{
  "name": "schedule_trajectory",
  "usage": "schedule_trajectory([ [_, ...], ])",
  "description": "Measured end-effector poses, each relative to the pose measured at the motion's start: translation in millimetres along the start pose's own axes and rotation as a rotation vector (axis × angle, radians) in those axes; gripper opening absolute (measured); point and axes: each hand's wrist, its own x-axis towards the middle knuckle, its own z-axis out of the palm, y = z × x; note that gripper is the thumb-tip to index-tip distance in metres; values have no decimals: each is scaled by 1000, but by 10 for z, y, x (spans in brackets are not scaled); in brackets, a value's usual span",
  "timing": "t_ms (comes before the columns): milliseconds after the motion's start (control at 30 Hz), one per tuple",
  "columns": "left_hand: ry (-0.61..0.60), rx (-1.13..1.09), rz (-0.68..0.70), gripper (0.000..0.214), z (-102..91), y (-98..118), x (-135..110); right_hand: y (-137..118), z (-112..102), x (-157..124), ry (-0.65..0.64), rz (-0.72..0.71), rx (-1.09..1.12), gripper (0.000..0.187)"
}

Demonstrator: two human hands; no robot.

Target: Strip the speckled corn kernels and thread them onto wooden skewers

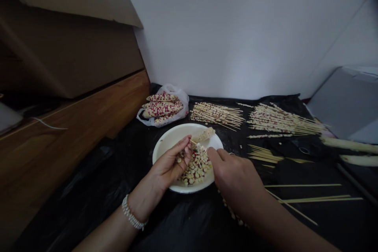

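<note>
Above a white enamel bowl [159, 153], my left hand [174, 161] is closed, thumb and fingertips pinched at the pale tip of a thin bamboo skewer [193, 141]. A loose corn kernel [179, 160] shows among its curled fingers. My right hand [233, 169] is closed round the skewer at the bowl's right rim; its fingertips are partly hidden. White kernels are threaded between the hands, and a row of kernels [232, 210] shows below my right hand. Loose white and dark red corn kernels [196, 169] lie in the bowl. A stripped corncob [203, 135] rests against its far side.
Behind the bowl, a plastic bag [183, 100] holds speckled corncobs [163, 108]. Two piles of kernel-threaded skewers [214, 114] lie rightward, with bare skewers [265, 154] nearer. Black sheeting [118, 181] covers the surface. A cardboard box [73, 43] stands left, a white wall [230, 31] behind.
</note>
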Motion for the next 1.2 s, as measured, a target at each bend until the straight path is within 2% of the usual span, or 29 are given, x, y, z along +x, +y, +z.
schedule_trajectory([
  [200, -11, -22, -26, 19, -10, 8, 5, -22, 28, -19, 53, 4, -28, 15],
  [467, -62, -2, -79, 16, -10, 15, -14, -45, 30, -20, 0, 8, -42, 15],
  [733, -7, 146, -52, 17, -44, -67, -11, -40, 102, -33, -44, 18, 113, 17],
  [900, 38, 103, -6, 13, 1, -83, 3, 9, 112, 24, -125, 68, 251, 18],
  [1000, 82, 25, 46, 14, 30, -41, 17, 80, 78, 38, -147, 103, 196, 28],
  [1133, 134, -66, 91, 16, 38, 37, 44, 269, -69, 22, -229, 168, 68, 46],
  [1200, 141, -97, 92, 16, 31, 70, 54, 397, -167, 4, -257, 229, -15, 40],
])
